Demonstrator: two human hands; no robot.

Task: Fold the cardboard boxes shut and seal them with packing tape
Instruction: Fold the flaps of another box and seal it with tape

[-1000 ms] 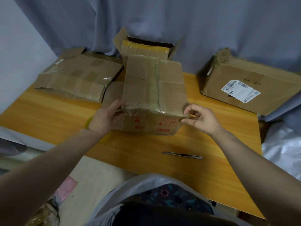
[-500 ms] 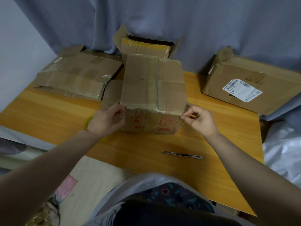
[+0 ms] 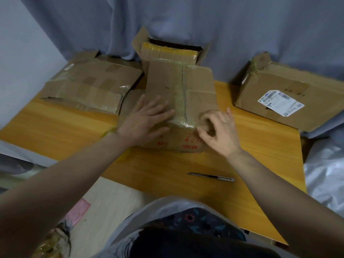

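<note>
Four boxes share the counter (image 3: 167, 170), and the middle box (image 3: 163, 81) stands at its centre, just in front of us. Its top flaps are folded down and meet at a seam covered by a strip of clear tape (image 3: 179, 103), which runs front to back and wraps over the near edge. The cardboard is creased and the front face carries red print. We see the left hand (image 3: 147, 121) lying flat on the top, left of the seam, fingers spread and straight, gripping nothing. The right hand (image 3: 217, 133) is at the near top edge, right of the seam, fingers curled and blurred; we cannot tell whether it pinches anything. A knife (image 3: 211, 177) lies nearer us, apart from the box.
</note>
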